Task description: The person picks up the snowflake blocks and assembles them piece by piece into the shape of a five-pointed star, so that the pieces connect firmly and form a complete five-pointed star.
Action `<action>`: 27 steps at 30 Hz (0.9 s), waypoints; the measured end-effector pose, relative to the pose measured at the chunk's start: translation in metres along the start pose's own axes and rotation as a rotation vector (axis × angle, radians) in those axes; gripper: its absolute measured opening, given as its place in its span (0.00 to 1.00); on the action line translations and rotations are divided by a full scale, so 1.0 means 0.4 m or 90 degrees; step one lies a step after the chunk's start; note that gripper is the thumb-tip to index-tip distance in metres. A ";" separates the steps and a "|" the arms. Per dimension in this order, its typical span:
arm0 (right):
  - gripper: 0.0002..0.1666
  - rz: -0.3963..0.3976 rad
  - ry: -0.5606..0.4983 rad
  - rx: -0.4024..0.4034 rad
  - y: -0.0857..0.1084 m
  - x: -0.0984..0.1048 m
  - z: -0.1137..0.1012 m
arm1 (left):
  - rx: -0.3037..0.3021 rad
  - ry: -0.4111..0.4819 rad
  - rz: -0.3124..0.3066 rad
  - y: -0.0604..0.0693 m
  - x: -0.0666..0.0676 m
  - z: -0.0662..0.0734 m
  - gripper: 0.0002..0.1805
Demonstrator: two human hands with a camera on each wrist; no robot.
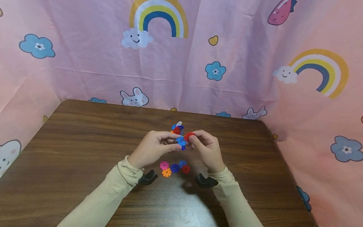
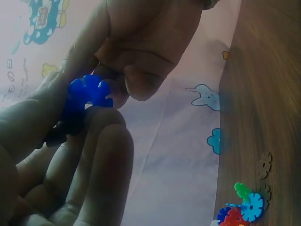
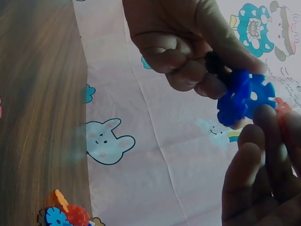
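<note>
Above the table, the left hand [image 1: 153, 147] pinches a light blue notched disc [image 1: 181, 141] that has darker blue discs [image 3: 233, 101] joined to it. Close against it, the right hand [image 1: 207, 149] holds a red notched disc [image 1: 189, 136] between thumb and fingers. The red disc meets the light blue one's edge; whether they interlock I cannot tell. In the left wrist view a dark blue disc [image 2: 90, 94] shows between the fingers, which cover much of the joined pieces.
Behind the hands stands a cluster of joined discs, red [image 1: 177, 130], blue and white among them. Nearer the front lie several loose discs, including pink [image 1: 164, 165], orange [image 1: 166, 172] and red [image 1: 186, 169]. Patterned cloth [image 1: 181, 63] hangs around the brown table [image 1: 113, 126].
</note>
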State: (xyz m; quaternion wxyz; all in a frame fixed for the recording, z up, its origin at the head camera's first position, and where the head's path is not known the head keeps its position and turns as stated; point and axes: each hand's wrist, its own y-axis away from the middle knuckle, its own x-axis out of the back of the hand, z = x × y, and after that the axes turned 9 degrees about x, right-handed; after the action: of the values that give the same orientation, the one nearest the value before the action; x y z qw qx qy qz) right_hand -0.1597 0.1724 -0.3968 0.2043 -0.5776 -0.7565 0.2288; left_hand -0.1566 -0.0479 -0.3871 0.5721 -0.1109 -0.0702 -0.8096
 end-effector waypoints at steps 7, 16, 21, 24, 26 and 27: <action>0.12 0.003 0.002 -0.002 0.009 0.006 0.006 | 0.001 -0.004 0.006 0.005 -0.007 0.000 0.19; 0.14 0.000 0.020 0.003 -0.004 0.014 -0.005 | 0.018 0.061 -0.016 -0.001 0.000 0.009 0.18; 0.11 -0.018 0.071 0.018 -0.016 0.024 -0.013 | 0.018 0.081 -0.005 -0.004 0.005 0.015 0.18; 0.08 0.016 0.089 0.002 -0.016 0.028 -0.019 | 0.021 0.083 0.001 -0.001 0.002 0.013 0.18; 0.07 0.033 0.097 -0.007 -0.013 0.029 -0.021 | 0.023 0.085 -0.001 0.000 0.000 0.008 0.18; 0.07 0.034 0.096 -0.010 -0.011 0.029 -0.021 | 0.025 0.084 -0.004 0.001 -0.001 0.007 0.18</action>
State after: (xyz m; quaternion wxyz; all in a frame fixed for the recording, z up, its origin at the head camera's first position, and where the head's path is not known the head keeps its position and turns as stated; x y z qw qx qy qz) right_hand -0.1611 0.1835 -0.3867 0.2504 -0.6147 -0.7249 0.1842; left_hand -0.1559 -0.0472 -0.3845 0.5748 -0.0456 -0.0483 -0.8156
